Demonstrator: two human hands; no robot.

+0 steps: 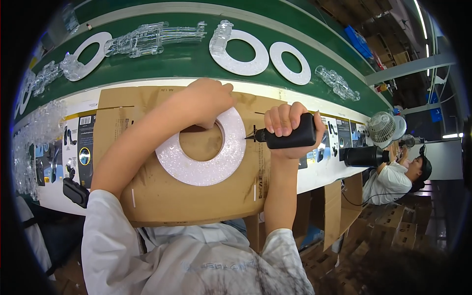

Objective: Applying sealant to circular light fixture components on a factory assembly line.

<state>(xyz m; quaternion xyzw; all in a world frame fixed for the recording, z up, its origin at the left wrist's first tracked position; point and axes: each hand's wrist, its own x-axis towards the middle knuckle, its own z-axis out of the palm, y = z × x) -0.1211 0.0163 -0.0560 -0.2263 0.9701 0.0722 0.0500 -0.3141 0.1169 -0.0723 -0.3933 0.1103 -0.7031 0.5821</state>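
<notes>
A white speckled flat ring (169, 161) lies on a brown cardboard sheet (147, 206) in front of me. My left hand (209, 104) reaches across to its far edge, with the fingers curled there and part of the hand over the hole. In my right hand (290, 125) is a black squeeze bottle (295, 132), held on its side. Its thin dark nozzle (253, 137) points left, and the tip is at the ring's right edge; whether it touches I cannot tell.
Beyond the cardboard runs a green belt (167, 69) with more white rings (290, 64) and clear plastic-wrapped parts (152, 39). Printed boxes (85, 147) stand at left. Another black bottle (366, 157), a fan (382, 129) and a co-worker (393, 182) are at right.
</notes>
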